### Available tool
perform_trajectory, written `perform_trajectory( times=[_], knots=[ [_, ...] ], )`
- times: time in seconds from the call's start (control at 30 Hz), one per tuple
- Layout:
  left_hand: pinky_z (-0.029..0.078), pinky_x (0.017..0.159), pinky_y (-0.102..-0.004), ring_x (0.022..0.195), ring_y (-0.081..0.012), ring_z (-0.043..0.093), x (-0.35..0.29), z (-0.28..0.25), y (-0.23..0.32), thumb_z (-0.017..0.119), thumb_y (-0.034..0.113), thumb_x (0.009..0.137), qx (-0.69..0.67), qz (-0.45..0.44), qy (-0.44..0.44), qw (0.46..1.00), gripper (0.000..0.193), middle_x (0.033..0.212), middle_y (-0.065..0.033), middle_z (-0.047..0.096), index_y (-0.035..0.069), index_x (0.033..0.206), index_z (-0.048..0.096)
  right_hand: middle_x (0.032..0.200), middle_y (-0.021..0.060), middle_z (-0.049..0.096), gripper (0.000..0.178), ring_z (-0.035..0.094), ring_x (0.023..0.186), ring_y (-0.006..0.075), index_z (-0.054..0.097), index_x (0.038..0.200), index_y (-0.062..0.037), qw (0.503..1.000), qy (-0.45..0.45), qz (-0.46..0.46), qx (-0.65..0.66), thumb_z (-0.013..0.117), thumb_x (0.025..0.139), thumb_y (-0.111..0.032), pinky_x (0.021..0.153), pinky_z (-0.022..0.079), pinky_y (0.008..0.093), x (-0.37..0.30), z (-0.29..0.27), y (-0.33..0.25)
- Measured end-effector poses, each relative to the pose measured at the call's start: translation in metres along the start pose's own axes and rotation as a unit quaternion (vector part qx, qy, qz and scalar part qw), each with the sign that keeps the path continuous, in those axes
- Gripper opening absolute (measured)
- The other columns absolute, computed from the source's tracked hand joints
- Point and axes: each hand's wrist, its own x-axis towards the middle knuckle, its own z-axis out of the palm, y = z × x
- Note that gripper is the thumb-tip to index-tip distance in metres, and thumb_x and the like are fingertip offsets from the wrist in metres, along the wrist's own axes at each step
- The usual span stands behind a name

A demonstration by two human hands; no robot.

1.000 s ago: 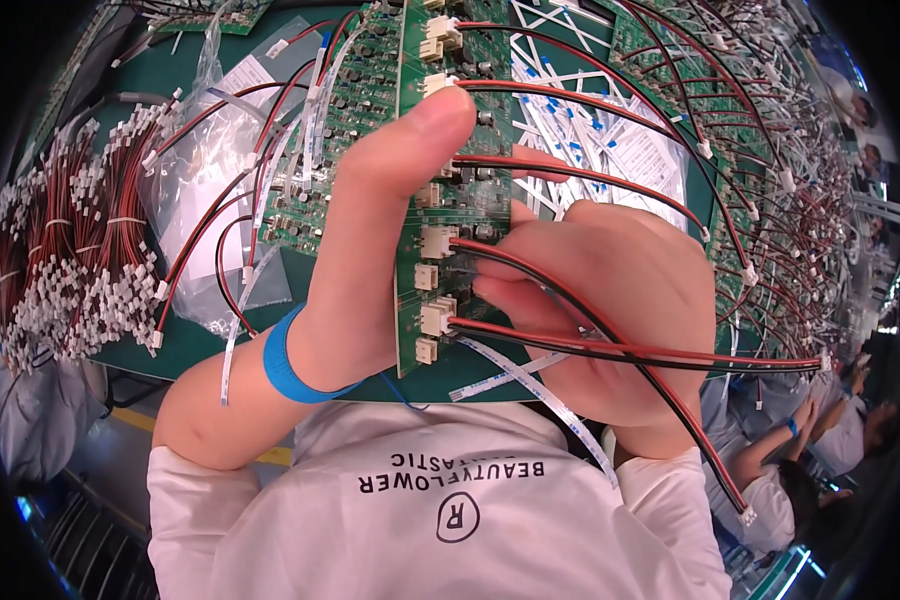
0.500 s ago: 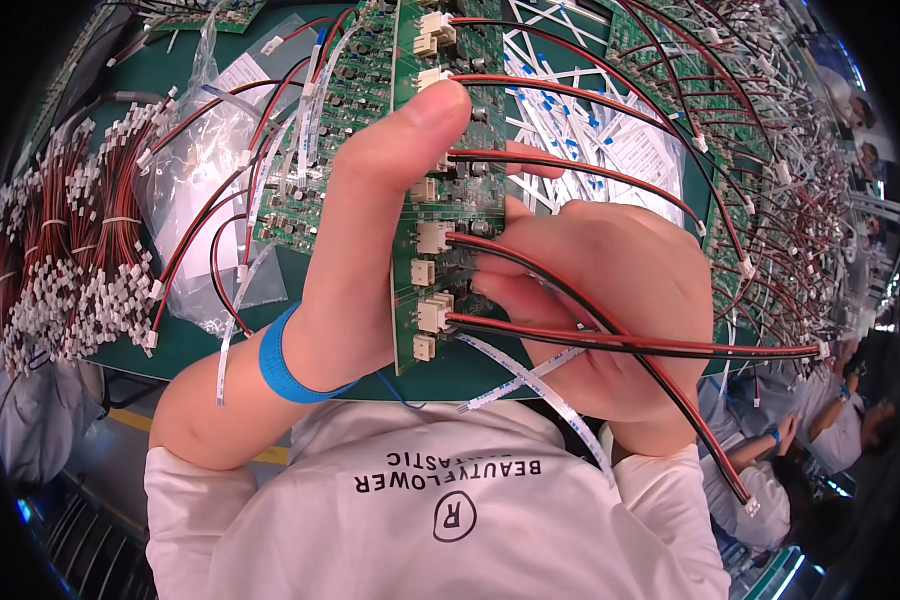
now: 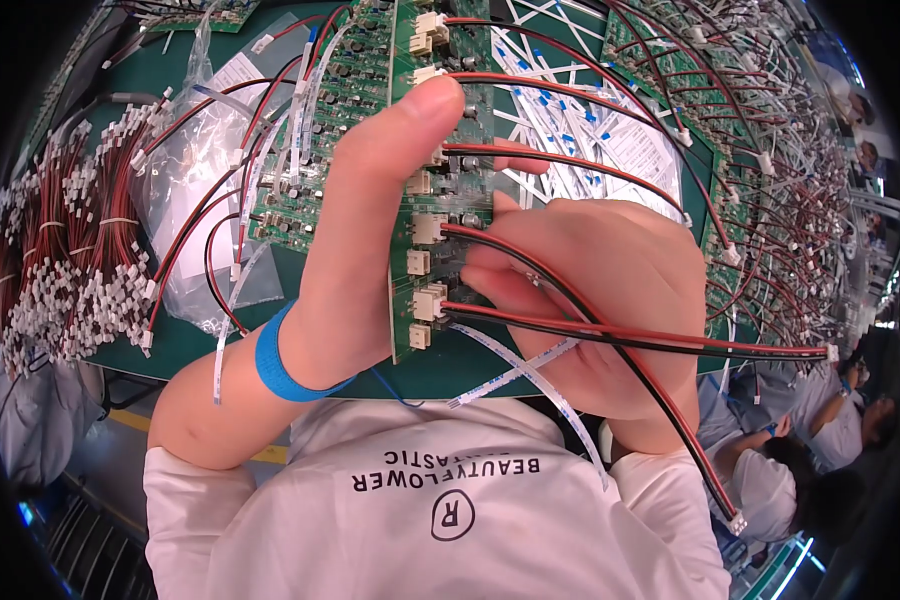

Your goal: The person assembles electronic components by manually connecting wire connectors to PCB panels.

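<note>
A green circuit board (image 3: 401,310) stands on its edge, upright in front of me. My left hand (image 3: 355,200) grips it from the left, its thumb lying across the near edge. White connectors (image 3: 429,301) line that edge, and several red-and-black cables (image 3: 660,350) run from them to the right, some passing in front of my right hand (image 3: 610,265). The thumb and index finger of that hand are pinched close against the board's right face; whatever is between the tips is hidden. Two flat white ribbon cables (image 3: 562,405) hang crossed below the board.
Bundled red-and-black cables (image 3: 110,235) with white plugs lie at left, beside a clear plastic bag (image 3: 195,245). Behind the right hand are loose white ribbon cables (image 3: 560,110). More boards (image 3: 660,70) with cables lie far right. Other people (image 3: 770,470) sit beyond the right edge.
The board and both hands have shifted slightly left and a little upward at the board's lower end. The cables' free ends swing with it; both grips look the same.
</note>
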Motion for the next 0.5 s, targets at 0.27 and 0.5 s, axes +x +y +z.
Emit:
perform_trajectory(
  times=[0.27, 0.5],
  knots=[
    [0.044, 0.08, -0.0294, 0.096, -0.0192, 0.052, -0.006, -0.001, -0.006, 0.043, 0.02, 0.092, 0.094, 0.038, 0.022, 0.995, 0.039, 0.121, -0.0131, 0.045, 0.006, 0.128, 0.036, 0.062, 0.0073, 0.058, 0.015, 0.056, 0.05, 0.0247, 0.061, 0.078, -0.0023, 0.999, -0.043, 0.013, 0.005, 0.068, 0.069, -0.012, 0.047, 0.043, 0.0308, -0.001, 0.002, 0.004],
    [0.044, 0.078, -0.0264, 0.094, -0.0165, 0.052, -0.008, -0.001, -0.01, 0.039, 0.024, 0.094, 0.172, 0.077, 0.039, 0.981, 0.037, 0.119, -0.0114, 0.047, 0.006, 0.126, 0.04, 0.064, 0.0072, 0.06, 0.02, 0.057, 0.051, 0.0257, 0.06, 0.084, -0.0024, 0.999, -0.031, -0.01, 0.023, 0.066, 0.066, -0.008, 0.047, 0.043, 0.0312, -0.003, 0.012, 0.009]
  ],
)
